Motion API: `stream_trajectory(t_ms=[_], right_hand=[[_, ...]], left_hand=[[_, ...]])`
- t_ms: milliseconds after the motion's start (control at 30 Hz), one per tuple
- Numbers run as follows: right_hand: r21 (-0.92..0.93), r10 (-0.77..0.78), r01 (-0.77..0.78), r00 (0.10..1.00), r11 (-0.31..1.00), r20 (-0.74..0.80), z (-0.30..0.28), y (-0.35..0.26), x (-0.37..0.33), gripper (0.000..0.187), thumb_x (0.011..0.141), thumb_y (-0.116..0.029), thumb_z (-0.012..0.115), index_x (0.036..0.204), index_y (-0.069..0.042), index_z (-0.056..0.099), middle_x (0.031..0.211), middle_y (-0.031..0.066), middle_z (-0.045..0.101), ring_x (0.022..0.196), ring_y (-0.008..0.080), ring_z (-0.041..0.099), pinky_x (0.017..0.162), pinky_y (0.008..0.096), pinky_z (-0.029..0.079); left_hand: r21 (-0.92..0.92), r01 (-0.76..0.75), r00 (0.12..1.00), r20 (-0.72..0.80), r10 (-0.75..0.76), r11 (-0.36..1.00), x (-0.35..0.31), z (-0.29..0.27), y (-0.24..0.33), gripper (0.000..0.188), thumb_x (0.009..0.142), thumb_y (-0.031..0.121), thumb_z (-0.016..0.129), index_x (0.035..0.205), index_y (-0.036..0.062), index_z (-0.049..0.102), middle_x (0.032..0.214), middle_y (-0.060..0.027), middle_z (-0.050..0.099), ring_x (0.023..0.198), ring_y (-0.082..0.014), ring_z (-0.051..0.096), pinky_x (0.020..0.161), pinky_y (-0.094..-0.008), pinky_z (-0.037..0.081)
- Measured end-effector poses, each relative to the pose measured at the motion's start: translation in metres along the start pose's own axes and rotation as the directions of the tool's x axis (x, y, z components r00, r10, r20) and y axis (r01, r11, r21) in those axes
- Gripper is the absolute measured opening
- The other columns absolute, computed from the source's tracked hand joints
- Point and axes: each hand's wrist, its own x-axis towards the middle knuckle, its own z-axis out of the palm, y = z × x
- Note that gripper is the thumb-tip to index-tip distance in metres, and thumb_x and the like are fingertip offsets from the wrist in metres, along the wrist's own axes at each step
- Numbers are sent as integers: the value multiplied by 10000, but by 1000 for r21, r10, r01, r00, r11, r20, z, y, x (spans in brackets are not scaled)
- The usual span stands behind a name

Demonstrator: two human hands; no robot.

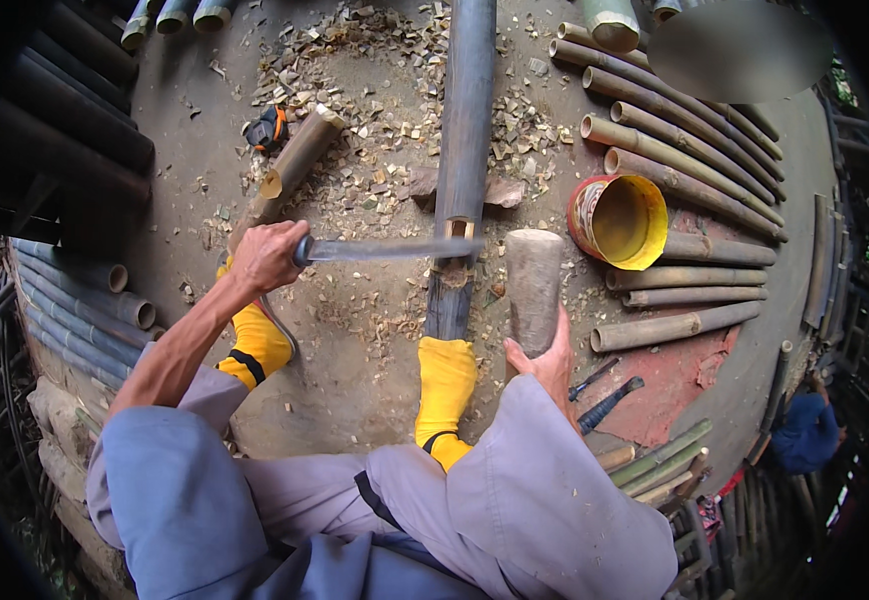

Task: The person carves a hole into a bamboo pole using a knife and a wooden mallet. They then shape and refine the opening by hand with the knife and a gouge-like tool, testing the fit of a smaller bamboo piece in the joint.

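My left hand (267, 258) is closed around the handle of a long knife (380, 250). Its slightly blurred blade points right, across a dark bamboo pole (467, 110), beside a rectangular notch (462, 232) cut in the pole. In my right hand (547, 358) is a thick, round wooden mallet (535, 280), gripped at its lower end and standing upright just right of the pole. The pole's near end meets my foot in a yellow sock (447, 385). A block (495, 190) lies crosswise at the pole. Whether the blade touches the pole I cannot tell.
Wood chips (365, 130) litter the ground. A shorter cut bamboo piece (300, 155) and a tape measure (268, 128) lie left. Rightward are a yellow-red bucket (595, 215), several bamboo poles (680, 325), a dark-wrapped tool (610, 405) and a red mat (690, 390). Another person (805, 430) is far right.
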Motion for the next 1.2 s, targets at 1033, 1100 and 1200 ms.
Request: stream_trajectory(t_ms=[1033, 1100, 1200], right_hand=[[-207, -325, 350, 935, 914, 144, -2, 15, 12, 883, 667, -176, 795, 1383, 17, 316, 1187, 257, 543, 1054, 388, 587, 923, 435, 479], [-215, -546, 591, 804, 777, 238, -11, 14, 16, 892, 653, -205, 809, 1377, 13, 336, 1143, 244, 556, 1010, 375, 597, 899, 429, 492], [-212, -752, 845, 533, 490, 388, -19, 13, 42, 904, 624, -246, 819, 1366, 5, 367, 1056, 219, 577, 920, 350, 612, 830, 414, 522]], left_hand=[[54, -116, 969, 224, 101, 992, 23, -5, -11, 223, 659, 102, 633, 814, 79, 475, 700, -111, 552, 683, -341, 594, 587, -450, 471], [45, -120, 955, 280, 103, 992, 29, -9, -15, 216, 673, 107, 634, 815, 77, 474, 704, -122, 558, 691, -357, 596, 583, -464, 465], [81, -134, 920, 380, 93, 988, 43, -13, -13, 203, 692, 112, 612, 855, 81, 496, 745, -134, 606, 728, -369, 621, 604, -488, 477]])
